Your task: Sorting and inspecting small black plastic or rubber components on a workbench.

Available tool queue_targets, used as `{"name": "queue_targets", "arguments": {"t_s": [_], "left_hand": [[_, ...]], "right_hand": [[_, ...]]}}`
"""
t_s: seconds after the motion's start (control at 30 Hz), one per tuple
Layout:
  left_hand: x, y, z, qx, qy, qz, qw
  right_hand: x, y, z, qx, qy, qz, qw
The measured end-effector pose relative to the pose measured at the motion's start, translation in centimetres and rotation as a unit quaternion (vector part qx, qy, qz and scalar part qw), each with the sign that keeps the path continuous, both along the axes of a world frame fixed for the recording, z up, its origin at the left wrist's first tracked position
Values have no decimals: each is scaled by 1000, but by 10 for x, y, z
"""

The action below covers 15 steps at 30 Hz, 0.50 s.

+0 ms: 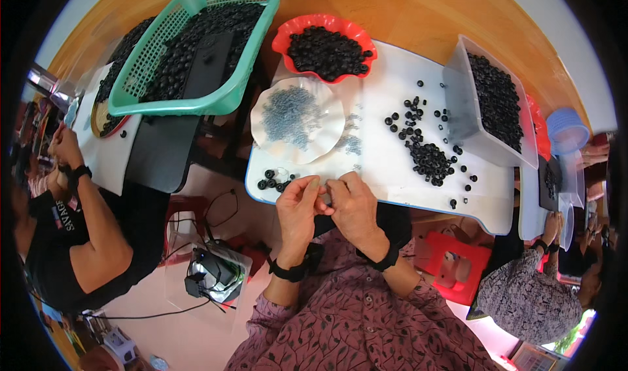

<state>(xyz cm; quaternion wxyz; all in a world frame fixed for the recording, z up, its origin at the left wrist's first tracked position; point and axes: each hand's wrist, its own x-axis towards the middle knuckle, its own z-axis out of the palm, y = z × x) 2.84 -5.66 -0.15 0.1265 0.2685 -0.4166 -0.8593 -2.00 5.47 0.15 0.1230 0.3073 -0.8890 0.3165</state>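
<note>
Dozens of black beads [430, 163] are lying on the white worktop [386, 168], forward and right of your right hand [356, 211], while it and your left hand [296, 211] are pinching, fingers [337, 189] pressed together, contents hidden.

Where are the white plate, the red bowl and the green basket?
White plate [333, 122], head view: right rim.
Red bowl [282, 41], head view: left rim.
Green basket [163, 107], head view: lower rim.
</note>
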Motion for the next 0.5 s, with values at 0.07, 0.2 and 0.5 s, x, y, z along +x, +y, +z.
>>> {"name": "queue_targets", "arguments": {"t_s": [0.07,0.2,0.5], "left_hand": [[2,-1,0,-4,-6,3,1000],[3,1,0,-46,10,-29,998],[-1,18,11,-145,53,-124,980]], "right_hand": [[-1,0,-2,9,6,6,1000],[3,7,8,-53,-90,-8,994],[3,41,18,-259,-364,0,895]]}}
